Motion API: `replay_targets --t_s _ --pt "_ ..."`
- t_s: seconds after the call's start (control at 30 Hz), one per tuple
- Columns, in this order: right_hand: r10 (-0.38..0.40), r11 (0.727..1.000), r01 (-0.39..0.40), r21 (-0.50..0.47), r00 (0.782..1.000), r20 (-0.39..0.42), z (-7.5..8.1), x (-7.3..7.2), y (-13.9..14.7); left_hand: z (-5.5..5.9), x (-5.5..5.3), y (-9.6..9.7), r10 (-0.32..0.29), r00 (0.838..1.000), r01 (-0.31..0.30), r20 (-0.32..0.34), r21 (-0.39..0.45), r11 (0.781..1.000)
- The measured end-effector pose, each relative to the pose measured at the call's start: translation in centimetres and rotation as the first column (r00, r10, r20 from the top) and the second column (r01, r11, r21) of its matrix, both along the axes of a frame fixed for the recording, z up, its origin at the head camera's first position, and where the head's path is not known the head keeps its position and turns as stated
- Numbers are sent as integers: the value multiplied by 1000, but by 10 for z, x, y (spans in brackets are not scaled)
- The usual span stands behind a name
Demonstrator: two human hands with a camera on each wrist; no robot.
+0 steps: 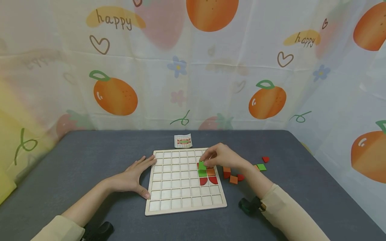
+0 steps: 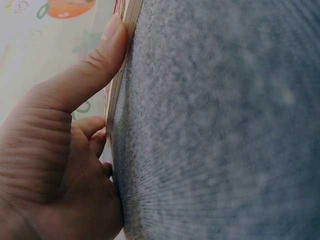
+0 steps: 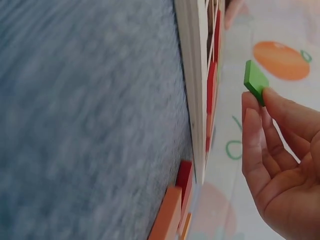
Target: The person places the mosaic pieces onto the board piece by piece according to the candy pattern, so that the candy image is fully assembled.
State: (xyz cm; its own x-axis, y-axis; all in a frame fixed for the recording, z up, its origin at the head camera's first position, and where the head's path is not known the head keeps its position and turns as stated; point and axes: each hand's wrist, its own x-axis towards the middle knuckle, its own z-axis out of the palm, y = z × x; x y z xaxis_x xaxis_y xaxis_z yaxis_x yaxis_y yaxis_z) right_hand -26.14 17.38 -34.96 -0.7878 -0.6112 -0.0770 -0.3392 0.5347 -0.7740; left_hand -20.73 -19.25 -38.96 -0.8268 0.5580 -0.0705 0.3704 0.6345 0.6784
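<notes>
My right hand (image 1: 223, 156) pinches a small green square tile (image 3: 256, 81) between thumb and fingers, raised over the right part of a wooden grid board (image 1: 171, 203). Beneath the held tile, a second green tile (image 1: 202, 173) lies in a cell with an orange tile (image 1: 210, 172) on its right. Two red curved-edge pieces (image 1: 213, 180) fill cells in the row nearer me. Some red shows behind the right fingers, mostly hidden. Along the board's left side my left hand (image 1: 129, 177) is spread, thumb (image 2: 107, 50) and fingertips touching the edge.
Right of the board lie loose pieces: stacked orange and red blocks (image 1: 227, 172), an orange square (image 1: 233, 180), a red piece (image 1: 240, 177), a green one (image 1: 261, 167) and another red one (image 1: 265, 159). Behind the board is a printed pattern card (image 1: 183, 136). A patterned curtain (image 1: 193, 93) hangs beyond the table.
</notes>
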Motion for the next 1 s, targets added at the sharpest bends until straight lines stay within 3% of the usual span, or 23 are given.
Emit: replay_targets --t_s 0.53,1.0 --pt "51 998 -50 40 998 -20 -7 0 -28 -1 -1 0 1 1000 -1 10 -8 1000" --pt "87 995 -84 60 994 -60 -14 0 -32 -2 -2 -1 -1 1000 1 6 -5 1000"
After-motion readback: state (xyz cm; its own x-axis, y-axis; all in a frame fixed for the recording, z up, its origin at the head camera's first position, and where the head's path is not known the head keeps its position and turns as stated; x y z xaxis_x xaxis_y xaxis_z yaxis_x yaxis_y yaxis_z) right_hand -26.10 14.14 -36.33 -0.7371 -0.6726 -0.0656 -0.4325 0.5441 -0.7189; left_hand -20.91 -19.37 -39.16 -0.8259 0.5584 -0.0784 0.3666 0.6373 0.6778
